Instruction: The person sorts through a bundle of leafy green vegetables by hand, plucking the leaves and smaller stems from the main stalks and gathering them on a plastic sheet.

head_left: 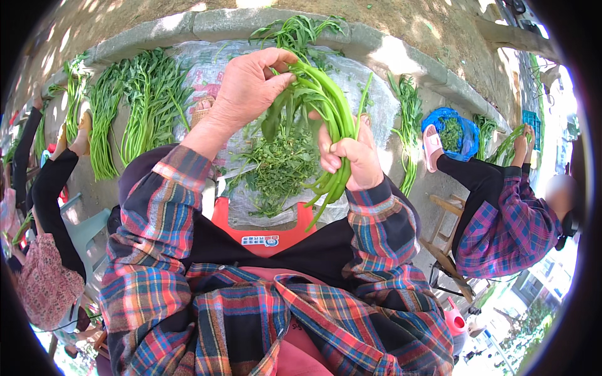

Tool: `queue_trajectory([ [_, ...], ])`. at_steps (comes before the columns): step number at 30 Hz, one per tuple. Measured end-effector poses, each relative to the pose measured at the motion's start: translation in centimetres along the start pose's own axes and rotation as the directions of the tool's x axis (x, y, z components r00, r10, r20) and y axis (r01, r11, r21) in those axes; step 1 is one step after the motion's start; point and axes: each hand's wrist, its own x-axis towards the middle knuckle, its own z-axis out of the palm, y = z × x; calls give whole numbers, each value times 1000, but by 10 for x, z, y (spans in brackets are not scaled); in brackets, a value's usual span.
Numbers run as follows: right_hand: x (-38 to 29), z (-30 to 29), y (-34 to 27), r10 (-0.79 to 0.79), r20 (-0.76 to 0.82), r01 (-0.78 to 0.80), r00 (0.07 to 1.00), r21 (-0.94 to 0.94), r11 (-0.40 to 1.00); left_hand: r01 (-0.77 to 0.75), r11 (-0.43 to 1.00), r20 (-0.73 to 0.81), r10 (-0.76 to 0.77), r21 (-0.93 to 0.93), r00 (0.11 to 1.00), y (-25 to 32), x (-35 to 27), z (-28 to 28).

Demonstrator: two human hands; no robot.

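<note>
My right hand (355, 155) is closed around a bunch of green water spinach stems (336, 108). The stems bend over above the fist, and their lower ends stick out below it. At the bunch's upper end, my left hand (254, 84) pinches stems between thumb and fingers; its fingertips are partly hidden. Below the hands, a pile of loose torn leaves (277, 169) lies on a pale plastic woven sheet (225, 61). A leafy bundle (298, 33) rests at the sheet's far edge, beyond my hands.
Long bundles of greens (150, 98) lie to the left, and another bundle (408, 131) lies right of the sheet. A concrete kerb (273, 23) runs behind. A red plastic stool (263, 235) is between my legs. Beside a blue bag (465, 141), a seated person (508, 225) handles greens.
</note>
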Motion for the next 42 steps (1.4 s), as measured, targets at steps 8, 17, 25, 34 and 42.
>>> queue_trajectory([
  [8,-1,0,1,-33,-43,31,999,-48,998,-177,964,-31,187,197,982,-5,0,-2],
  [17,0,0,1,-26,-50,23,998,-65,998,-39,999,-78,38,-18,996,-3,1,-4],
  [25,2,3,2,-14,-42,12,999,-54,998,263,692,-4,-359,-672,933,-3,3,-13],
  [34,-1,0,2,0,-73,-8,997,-105,994,207,966,493,-108,-152,863,10,-2,-32],
  [42,0,6,-2,23,-73,-34,997,-145,989,-251,957,35,248,144,968,8,2,-7],
])
